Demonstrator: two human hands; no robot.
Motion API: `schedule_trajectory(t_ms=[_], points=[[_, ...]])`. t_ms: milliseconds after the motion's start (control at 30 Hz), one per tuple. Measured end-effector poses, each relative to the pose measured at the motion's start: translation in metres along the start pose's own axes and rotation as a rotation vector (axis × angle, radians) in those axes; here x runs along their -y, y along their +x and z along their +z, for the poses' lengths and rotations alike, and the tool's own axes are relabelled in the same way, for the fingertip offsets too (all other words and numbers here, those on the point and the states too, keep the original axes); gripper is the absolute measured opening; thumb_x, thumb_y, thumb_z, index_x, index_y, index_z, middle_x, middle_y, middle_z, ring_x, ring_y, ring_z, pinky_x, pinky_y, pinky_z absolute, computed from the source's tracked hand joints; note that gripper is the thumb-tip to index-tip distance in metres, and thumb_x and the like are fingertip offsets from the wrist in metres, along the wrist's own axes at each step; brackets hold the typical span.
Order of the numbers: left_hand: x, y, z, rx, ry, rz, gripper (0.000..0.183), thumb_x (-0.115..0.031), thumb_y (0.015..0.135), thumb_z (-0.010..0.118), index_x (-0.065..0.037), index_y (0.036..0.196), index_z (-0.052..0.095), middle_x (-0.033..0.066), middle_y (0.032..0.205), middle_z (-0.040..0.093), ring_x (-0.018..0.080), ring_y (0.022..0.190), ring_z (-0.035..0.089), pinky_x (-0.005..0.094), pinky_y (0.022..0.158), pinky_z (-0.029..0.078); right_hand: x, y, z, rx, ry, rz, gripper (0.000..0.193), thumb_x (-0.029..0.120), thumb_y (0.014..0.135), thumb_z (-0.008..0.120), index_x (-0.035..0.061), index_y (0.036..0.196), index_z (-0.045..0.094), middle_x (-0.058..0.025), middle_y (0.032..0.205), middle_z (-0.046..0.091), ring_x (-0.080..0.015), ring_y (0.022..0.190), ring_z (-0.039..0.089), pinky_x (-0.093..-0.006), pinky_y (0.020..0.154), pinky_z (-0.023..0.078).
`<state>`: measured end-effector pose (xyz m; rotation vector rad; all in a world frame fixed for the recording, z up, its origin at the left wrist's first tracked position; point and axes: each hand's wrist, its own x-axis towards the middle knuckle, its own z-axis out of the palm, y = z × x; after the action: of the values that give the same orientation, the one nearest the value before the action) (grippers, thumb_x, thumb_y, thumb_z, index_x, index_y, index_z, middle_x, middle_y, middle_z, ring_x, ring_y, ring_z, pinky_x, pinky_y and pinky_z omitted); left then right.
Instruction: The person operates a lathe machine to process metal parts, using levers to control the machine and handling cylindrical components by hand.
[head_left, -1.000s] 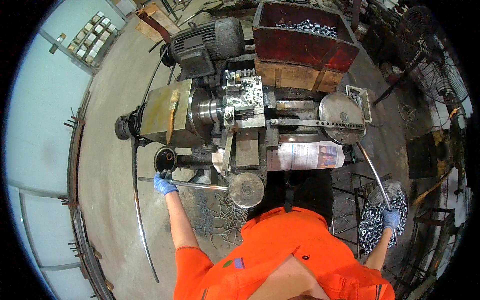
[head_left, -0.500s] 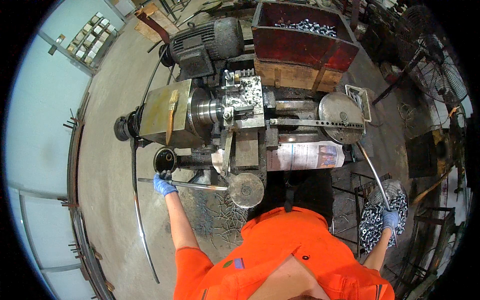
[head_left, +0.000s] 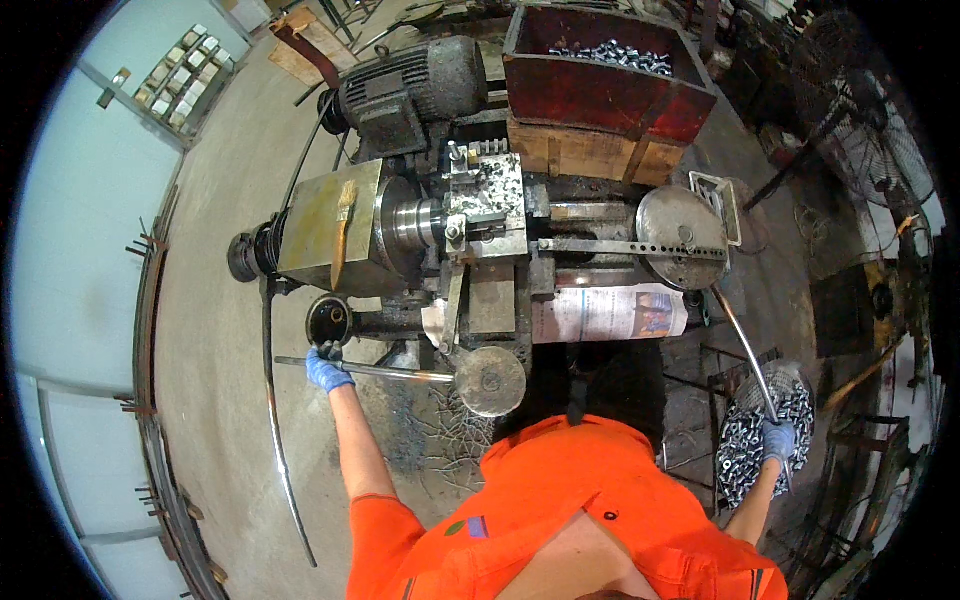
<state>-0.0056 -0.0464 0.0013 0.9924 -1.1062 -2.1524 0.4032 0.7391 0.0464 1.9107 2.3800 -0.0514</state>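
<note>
Here, the right hand (head_left: 779, 440), in a blue glove, is clenched around the lower part of a long metal rod (head_left: 738, 330), which slants down from beside a large round plate (head_left: 672, 222). Behind that grip is a mesh basket (head_left: 788, 374) filled with small shiny metal pieces (head_left: 745, 440). The left hand (head_left: 329, 370), gloved too, lies over a shorter rod (head_left: 405, 373), its dark fingertips at the lower edge of a black cup (head_left: 314, 325); I cannot tell whether the fingers close around the rod. This shorter rod runs sideways, its right end meeting a smaller round plate (head_left: 490, 382). Inside the cup a yellowish ring shows.

Ahead of the person stands a machine with a metal box (head_left: 312, 225) on the left, a wooden-handled brush (head_left: 341, 240) lying on top. A dark motor (head_left: 430, 85) sits behind it. Farther right, a red bin (head_left: 610, 105) holding more metal pieces rests on a wooden crate (head_left: 590, 155). A newspaper (head_left: 590, 315) lies below the bar with holes (head_left: 612, 247).
</note>
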Motion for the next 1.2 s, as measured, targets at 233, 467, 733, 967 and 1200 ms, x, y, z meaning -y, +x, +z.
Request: schedule_trajectory(t_ms=[233, 467, 733, 967, 1200], points=[[0.0, -0.001, 0.002, 0.007, 0.035, 0.024, 0.018, -0.018, 0.082, 0.048, -0.001, 0.081, 0.052, 0.013, 0.067, 0.058, 0.0243, 0.05, 0.055, 0.0322, 0.052, 0.052, 0.107, -0.029, -0.019, -0.155, -0.079, -0.241, 0.055, 0.057, 0.07, 0.055, 0.0153, 0.105, 0.062, -0.014, 0.113, 0.056, -0.033, 0.112, 0.046, -0.0444, 0.095, 0.032], [-0.001, 0.0, -0.005, -0.002, 0.03, 0.023, 0.017, -0.018, 0.082, 0.05, -0.001, 0.081, 0.053, 0.0122, 0.066, 0.058, 0.023, 0.048, 0.054, 0.0315, 0.05, 0.051, 0.15, 0.02, -0.036, -0.273, -0.225, -0.508, 0.033, 0.042, 0.073, 0.055, 0.0175, 0.092, 0.066, -0.011, 0.103, 0.061, -0.0343, 0.104, 0.05, -0.0458, 0.095, 0.03], [0.024, 0.009, -0.014, 0.006, 0.011, 0.002, 0.016, -0.019, 0.08, 0.054, -0.003, 0.078, 0.057, 0.0103, 0.063, 0.059, 0.0207, 0.047, 0.054, 0.0304, 0.046, 0.048, 0.238, 0.133, -0.059, -0.263, -0.298, -0.445, 0.035, 0.043, 0.08, 0.05, 0.0187, 0.1, 0.063, -0.0118, 0.11, 0.056, -0.0325, 0.112, 0.044, -0.0522, 0.097, 0.026], [0.018, -0.011, -0.005, 0.025, 0.133, 0.012, 0.019, -0.022, 0.082, 0.054, -0.003, 0.084, 0.058, 0.0106, 0.062, 0.059, 0.0216, 0.046, 0.056, 0.03, 0.043, 0.048, 0.314, 0.146, -0.052, -0.343, -0.322, -0.503, 0.061, 0.039, 0.077, 0.052, 0.0071, 0.127, 0.041, -0.0132, 0.131, 0.041, -0.0299, 0.125, 0.032, -0.048, 0.102, 0.024], [0.007, 0.019, -0.062, 0.008, 0.093, 0.025, 0.038, -0.046, 0.085, 0.048, -0.009, 0.093, 0.056, 0.0077, 0.076, 0.061, 0.0199, 0.06, 0.058, 0.0321, 0.058, 0.05, 0.259, 0.11, -0.015, -0.537, 0.099, -0.848, 0.069, 0.045, 0.072, 0.061, -0.0012, 0.121, 0.047, -0.0196, 0.126, 0.046, -0.0335, 0.118, 0.041, -0.0386, 0.1, 0.032]])
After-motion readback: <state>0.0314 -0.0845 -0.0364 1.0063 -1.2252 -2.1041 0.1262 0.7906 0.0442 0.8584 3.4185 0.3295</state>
